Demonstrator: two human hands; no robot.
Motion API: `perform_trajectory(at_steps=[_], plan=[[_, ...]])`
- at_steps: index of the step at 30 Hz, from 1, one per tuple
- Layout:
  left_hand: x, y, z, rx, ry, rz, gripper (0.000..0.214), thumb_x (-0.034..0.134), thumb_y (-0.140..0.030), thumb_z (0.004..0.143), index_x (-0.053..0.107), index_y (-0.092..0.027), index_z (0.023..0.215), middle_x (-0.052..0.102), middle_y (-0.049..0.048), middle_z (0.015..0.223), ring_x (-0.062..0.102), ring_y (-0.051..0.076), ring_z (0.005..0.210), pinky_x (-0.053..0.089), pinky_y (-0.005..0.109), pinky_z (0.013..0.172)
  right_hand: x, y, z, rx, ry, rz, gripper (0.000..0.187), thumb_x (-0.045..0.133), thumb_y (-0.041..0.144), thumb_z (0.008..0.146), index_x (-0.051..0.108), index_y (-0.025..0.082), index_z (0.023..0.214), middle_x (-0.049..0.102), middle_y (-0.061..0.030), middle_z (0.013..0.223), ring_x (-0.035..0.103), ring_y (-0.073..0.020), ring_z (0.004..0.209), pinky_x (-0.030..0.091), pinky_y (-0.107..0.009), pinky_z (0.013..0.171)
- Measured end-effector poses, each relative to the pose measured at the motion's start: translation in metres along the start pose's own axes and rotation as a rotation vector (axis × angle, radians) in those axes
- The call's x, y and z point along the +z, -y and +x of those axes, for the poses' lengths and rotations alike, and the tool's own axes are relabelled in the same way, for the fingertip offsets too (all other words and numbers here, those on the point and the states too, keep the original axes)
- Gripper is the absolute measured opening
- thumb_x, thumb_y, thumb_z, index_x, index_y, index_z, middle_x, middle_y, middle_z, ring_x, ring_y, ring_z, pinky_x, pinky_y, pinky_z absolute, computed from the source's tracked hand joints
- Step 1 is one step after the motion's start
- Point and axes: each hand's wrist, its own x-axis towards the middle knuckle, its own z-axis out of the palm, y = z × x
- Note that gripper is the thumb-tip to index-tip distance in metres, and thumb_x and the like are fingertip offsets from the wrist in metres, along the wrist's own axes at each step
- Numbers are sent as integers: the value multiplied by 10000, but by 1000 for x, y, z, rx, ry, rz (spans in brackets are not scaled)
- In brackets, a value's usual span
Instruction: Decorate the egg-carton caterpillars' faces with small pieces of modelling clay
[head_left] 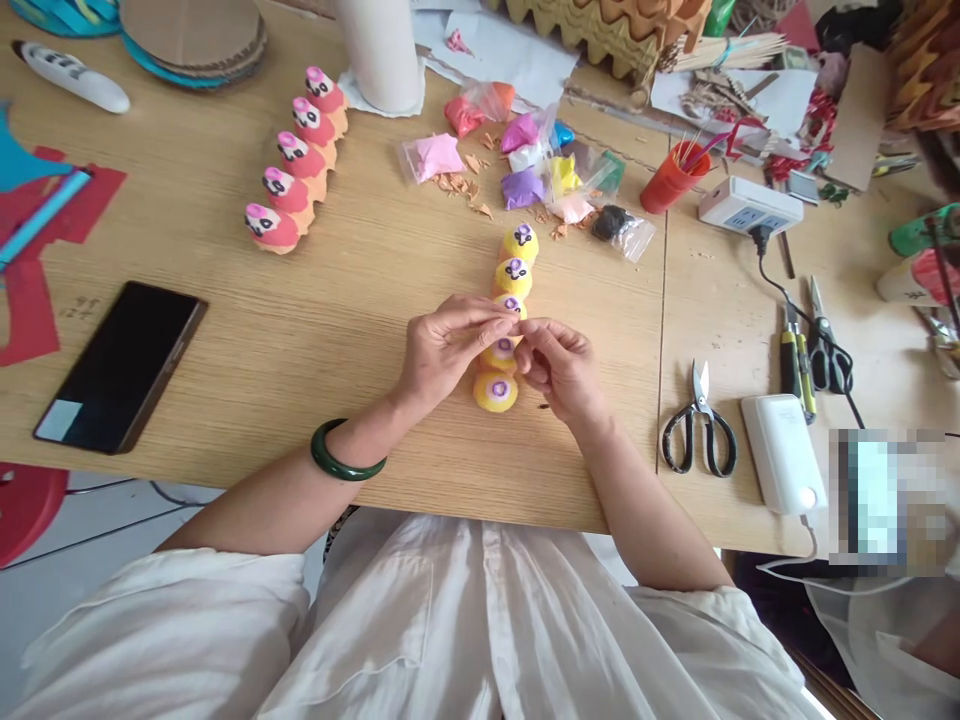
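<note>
My left hand (459,342) and my right hand (561,365) meet at the fingertips, both closed in a pinch. Whatever sits between the fingers is too small to make out. Just beneath them lies a row of yellow egg-carton cups (496,391) with purple rings on white patches. The two far cups also carry small black marks like eyes and a mouth; my fingers partly cover the middle ones. Farther left stands a similar row of red-pink cups (300,160) with pink rings and black marks. Beyond the yellow row are several bags of coloured clay (523,186), one of them black clay (611,222).
Scissors (700,425), a white power bank (784,455) and a power strip (750,206) lie to the right. A red cup (675,176) holds thin sticks. At left are a phone (120,365) and red paper (30,310). Egg trays (600,35) and a white roll (379,55) stand behind.
</note>
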Motion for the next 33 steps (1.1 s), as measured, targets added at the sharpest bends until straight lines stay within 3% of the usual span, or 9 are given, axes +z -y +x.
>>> perform_trajectory(at_steps=[3,6,11,15,20,27,33], plan=[[2,2,1,-116,-97,-76,274,926,-451,792,813,-202,781,790,24,872,747,182,890,612,332,898,-16,-2,11,-190,-246,-118,391,824,559,815,719,183,845,567,68,534,294,-39,430,174,-233,426],[1,2,2,-141,-110,-88,277,941,-443,770,821,-194,792,799,33,859,748,183,862,608,339,874,-32,-5,22,-272,-407,-150,386,761,585,863,684,206,865,512,84,545,282,-52,443,179,-247,441],[-4,2,9,-72,-51,-45,201,823,-411,918,871,-219,954,848,25,1040,779,185,1022,589,322,978,-40,-15,32,-359,-340,-270,449,765,645,856,691,203,876,552,64,551,340,-60,462,241,-250,478],[-5,10,13,-89,-100,-102,241,956,-364,753,806,-176,773,816,-26,834,750,126,827,586,301,864,-39,-20,38,-400,-318,-282,506,769,698,830,689,200,869,556,64,542,348,-59,459,249,-245,476],[1,12,11,-123,-122,-83,325,968,-439,672,767,-185,695,785,9,764,707,153,761,576,309,776,-40,-21,40,-411,-291,-313,508,770,701,817,691,202,863,557,67,541,364,-62,464,266,-241,481],[-1,3,13,-157,-100,-147,365,891,-539,789,872,-191,897,849,70,976,770,210,933,592,337,938,-35,-17,29,-364,-296,-377,507,753,688,826,692,188,883,562,69,553,363,-59,467,256,-246,480],[-3,5,15,-266,-123,-219,382,1003,-488,626,810,-179,741,821,35,823,770,206,851,611,349,899,-34,-17,24,-357,-289,-371,473,772,645,834,715,179,895,574,65,561,371,-61,475,261,-240,482]])
